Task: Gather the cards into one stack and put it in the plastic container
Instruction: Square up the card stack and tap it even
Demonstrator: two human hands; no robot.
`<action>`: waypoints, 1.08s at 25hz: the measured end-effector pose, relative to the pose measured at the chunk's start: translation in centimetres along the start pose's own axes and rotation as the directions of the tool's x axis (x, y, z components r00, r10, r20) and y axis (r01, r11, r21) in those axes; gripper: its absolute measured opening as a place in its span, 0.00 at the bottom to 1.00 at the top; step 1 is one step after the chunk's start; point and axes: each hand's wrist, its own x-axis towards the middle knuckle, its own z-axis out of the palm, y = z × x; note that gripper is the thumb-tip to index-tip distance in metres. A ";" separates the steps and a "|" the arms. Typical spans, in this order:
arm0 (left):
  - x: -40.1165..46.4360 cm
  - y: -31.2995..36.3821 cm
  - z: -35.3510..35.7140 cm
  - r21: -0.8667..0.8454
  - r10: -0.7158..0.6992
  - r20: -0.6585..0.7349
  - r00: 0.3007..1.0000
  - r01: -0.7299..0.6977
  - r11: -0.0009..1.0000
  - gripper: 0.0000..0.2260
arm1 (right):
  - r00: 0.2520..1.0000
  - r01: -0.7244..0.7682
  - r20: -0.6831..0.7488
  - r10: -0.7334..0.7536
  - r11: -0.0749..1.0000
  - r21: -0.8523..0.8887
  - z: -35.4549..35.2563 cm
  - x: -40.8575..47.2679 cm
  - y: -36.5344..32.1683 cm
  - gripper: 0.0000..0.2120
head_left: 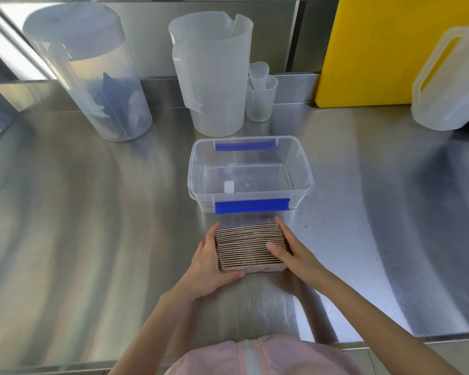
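stack of cards (251, 247) standing on edge on the tabletop (92, 212), just before the empty container (251, 171), its long axis running away from the viewer; left hand (211, 262) and right hand (290, 247) clamp its two sides.

We see the cards (251, 247) gathered into 1 tight stack, standing on edge on the steel counter, brown corrugated edges up and a pale printed face toward us. Just beyond them, apart, sits the container (251, 173): clear plastic, rectangular, lidless, with 2 blue clips on its long sides. It holds no cards; only a small white label shows inside.
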 end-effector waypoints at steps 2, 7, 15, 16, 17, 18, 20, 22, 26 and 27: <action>-0.1 0.1 0.1 -0.022 0.001 -0.010 1.000 -0.001 1.000 0.53 | 0.999 -0.001 0.041 0.004 0.997 -0.082 0.2 -0.5 0.4 0.37; -0.2 0.3 0.8 0.010 0.017 0.011 1.000 -0.017 1.000 0.52 | 0.998 0.055 0.025 -0.050 0.972 -0.228 0.1 -0.2 1.2 0.53; 0.2 0.0 0.5 0.011 -0.023 -0.038 0.999 0.023 1.000 0.50 | 0.986 0.118 -0.083 -0.143 0.961 -0.250 0.7 -0.3 1.5 0.46; 0.2 0.1 0.4 0.012 -0.019 -0.046 0.999 0.020 1.000 0.49 | 0.982 0.132 -0.100 -0.161 0.961 -0.245 0.7 -0.3 1.4 0.45; 0.3 0.2 0.2 0.014 -0.013 -0.055 0.998 0.014 1.000 0.48 | 0.978 0.144 -0.116 -0.176 0.960 -0.241 0.8 -0.2 1.3 0.44; 0.3 0.1 0.1 0.021 -0.007 -0.062 0.998 0.008 1.000 0.48 | 0.975 0.152 -0.123 -0.185 0.959 -0.240 0.8 -0.1 1.3 0.44; 0.4 0.0 0.0 0.062 -0.002 -0.055 0.998 0.005 0.998 0.48 | 0.977 0.150 -0.110 -0.183 0.954 -0.258 0.9 0.0 1.4 0.45; 0.6 0.0 -0.1 0.090 -0.005 -0.032 0.999 0.008 0.996 0.48 | 0.979 0.149 -0.092 -0.180 0.951 -0.272 1.0 0.1 1.7 0.44; 0.4 0.6 -0.4 0.078 -0.031 -0.022 0.999 0.033 0.996 0.47 | 0.978 0.162 -0.086 -0.193 0.946 -0.282 0.8 0.0 1.1 0.39; 0.4 0.7 -0.5 0.066 -0.042 -0.021 0.999 0.043 0.997 0.47 | 0.978 0.159 -0.085 -0.189 0.947 -0.281 0.6 0.0 0.8 0.38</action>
